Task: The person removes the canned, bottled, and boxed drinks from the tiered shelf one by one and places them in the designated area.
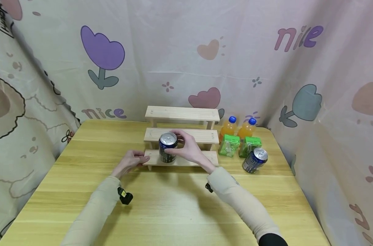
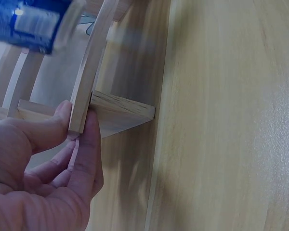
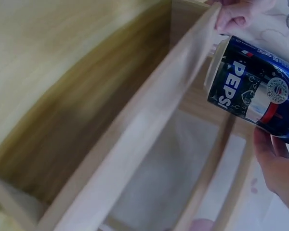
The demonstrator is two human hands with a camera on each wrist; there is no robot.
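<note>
A dark blue Pepsi can (image 1: 165, 144) is upright in my right hand (image 1: 190, 149), with the thumb across its front and the fingers behind it. It is over the left part of the lowest step of a three-tier wooden display rack (image 1: 211, 158). In the right wrist view the can's (image 3: 255, 89) white lettering shows, its base close over the board. My left hand (image 1: 131, 162) pinches the left end of that lowest board, thumb on top and fingers beneath, as the left wrist view shows with the hand (image 2: 53, 168) large.
Right of the rack stand two orange juice bottles (image 1: 228, 128) with blue caps, two green drink cartons (image 1: 229, 146) and a second dark blue can (image 1: 255, 160). All are on the wooden table (image 1: 174, 212). A printed curtain (image 1: 161, 51) hangs behind and at both sides.
</note>
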